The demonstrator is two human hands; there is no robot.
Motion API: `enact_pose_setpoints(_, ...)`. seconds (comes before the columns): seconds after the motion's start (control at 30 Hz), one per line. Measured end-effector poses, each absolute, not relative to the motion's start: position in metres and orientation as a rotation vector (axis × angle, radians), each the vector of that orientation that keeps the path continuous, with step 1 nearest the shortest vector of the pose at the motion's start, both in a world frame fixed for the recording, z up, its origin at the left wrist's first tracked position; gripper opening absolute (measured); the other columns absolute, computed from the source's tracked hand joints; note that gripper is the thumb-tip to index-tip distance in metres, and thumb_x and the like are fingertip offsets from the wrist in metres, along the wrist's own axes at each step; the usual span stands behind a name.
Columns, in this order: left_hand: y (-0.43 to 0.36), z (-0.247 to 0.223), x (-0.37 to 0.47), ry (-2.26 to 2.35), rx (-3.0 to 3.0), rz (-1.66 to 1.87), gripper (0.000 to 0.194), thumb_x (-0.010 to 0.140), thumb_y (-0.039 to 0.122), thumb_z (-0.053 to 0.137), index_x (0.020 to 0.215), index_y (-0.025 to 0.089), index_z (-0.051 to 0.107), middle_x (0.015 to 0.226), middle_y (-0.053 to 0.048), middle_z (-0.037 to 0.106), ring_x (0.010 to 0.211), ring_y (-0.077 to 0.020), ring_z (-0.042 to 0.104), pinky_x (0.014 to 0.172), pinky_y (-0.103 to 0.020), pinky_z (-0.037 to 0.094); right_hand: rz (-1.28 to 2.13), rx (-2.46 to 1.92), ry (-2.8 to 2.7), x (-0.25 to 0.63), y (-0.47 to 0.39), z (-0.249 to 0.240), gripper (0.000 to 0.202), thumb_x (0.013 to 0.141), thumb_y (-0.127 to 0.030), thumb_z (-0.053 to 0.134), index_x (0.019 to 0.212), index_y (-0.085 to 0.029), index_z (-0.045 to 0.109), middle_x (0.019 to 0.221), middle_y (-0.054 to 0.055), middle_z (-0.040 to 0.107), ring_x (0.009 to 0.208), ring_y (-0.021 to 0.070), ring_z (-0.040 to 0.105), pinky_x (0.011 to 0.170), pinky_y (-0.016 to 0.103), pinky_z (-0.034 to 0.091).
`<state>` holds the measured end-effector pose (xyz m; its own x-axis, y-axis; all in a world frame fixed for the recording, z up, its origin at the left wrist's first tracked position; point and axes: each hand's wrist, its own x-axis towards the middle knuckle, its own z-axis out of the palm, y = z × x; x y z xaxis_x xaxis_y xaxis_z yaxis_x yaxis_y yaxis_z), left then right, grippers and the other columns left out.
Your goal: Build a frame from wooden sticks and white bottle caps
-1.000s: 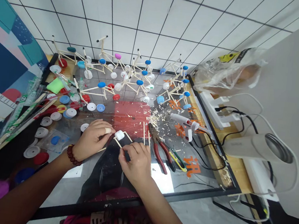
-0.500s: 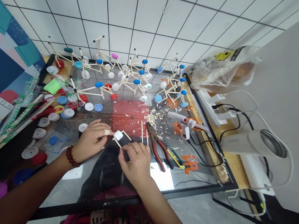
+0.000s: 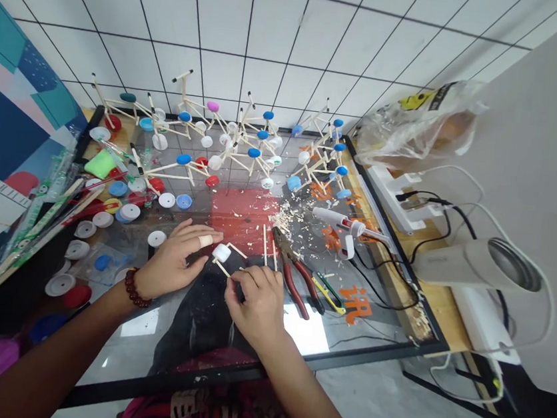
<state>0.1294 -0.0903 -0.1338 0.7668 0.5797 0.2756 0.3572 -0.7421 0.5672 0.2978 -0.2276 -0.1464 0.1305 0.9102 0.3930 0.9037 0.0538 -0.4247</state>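
Pinching a thin stick (image 3: 222, 268) between thumb and fingertips of the right hand (image 3: 257, 304), closed tight, at the near middle of the worktop (image 3: 375, 327), with a white piece (image 3: 222, 253) joined at the far left end of that stick and a second stick (image 3: 237, 250) slanting off to the right. Keeping the left hand (image 3: 176, 261) half open just left of the white piece, thumb apart from fingers, index tip close by, with nothing visible in the grasp; cannot tell whether touching. Wearing a bandage (image 3: 205, 241) on a left finger and a beaded bracelet (image 3: 136, 289) on the left wrist. Pictured just beyond the right hand: two loose sticks (image 3: 265, 244), near ends close to the fingers, then, to the right, red-handled pliers (image 3: 295, 281) and a yellow cutter (image 3: 329, 295). Seen farther off, a red square (image 3: 241, 221) beside scattered shavings (image 3: 285, 216), with a glue gun (image 3: 332, 218) to the right. Shown along the far side, stick figures (image 3: 254, 153) with mostly blue tops, before a tiled wall (image 3: 274, 24). Spread over the left, white, red and blue caps (image 3: 103, 219). Visible at far right, a plastic bag (image 3: 418, 128) and, nearer, a white power strip (image 3: 390, 198)
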Motion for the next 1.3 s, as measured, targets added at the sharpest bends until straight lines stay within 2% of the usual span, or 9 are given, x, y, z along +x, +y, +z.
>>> enact_pose_setpoints(0.17, -0.0900, -0.1322, 0.1324, 0.654, 2.476, 0.538, 0.047, 0.089, 0.012, 0.046, 0.129, 0.030, 0.061, 0.125, -0.005, 0.069, 0.127, -0.0224, 0.055, 0.115, -0.051, 0.031, 0.017, -1.833, -1.762, 0.2983, -0.2280, -0.1476, 0.006, 0.088, -0.022, 0.061, 0.084, -0.021, 0.065, 0.079, 0.002, 0.065, 0.079, 0.0189, 0.054, 0.073, 0.035, 0.032)
enact_pose_setpoints(0.57, -0.0894, -0.1395, 0.1354, 0.650, 2.476, 0.637, 0.032, 0.091, 0.019, 0.054, 0.119, 0.028, 0.067, 0.117, -0.005, 0.073, 0.122, -0.0230, 0.059, 0.113, -0.052, 0.032, -0.010, -1.828, -1.796, 0.3002, -0.2288, -0.1474, 0.005, 0.088, -0.021, 0.060, 0.084, -0.021, 0.065, 0.080, 0.003, 0.065, 0.079, 0.0192, 0.054, 0.073, 0.036, 0.032)
enact_pose_setpoints(1.3, -0.0903, -0.1409, 0.1347, 0.660, 2.468, 0.677, 0.029, 0.090, 0.020, 0.057, 0.115, 0.028, 0.069, 0.113, -0.003, 0.074, 0.118, -0.0223, 0.061, 0.113, -0.051, 0.031, 0.018, -1.804, -1.837, 0.3030, -0.2286, -0.1499, 0.010, 0.094, -0.018, 0.056, 0.090, -0.019, 0.065, 0.084, 0.004, 0.066, 0.080, 0.0193, 0.053, 0.072, 0.035, 0.032)
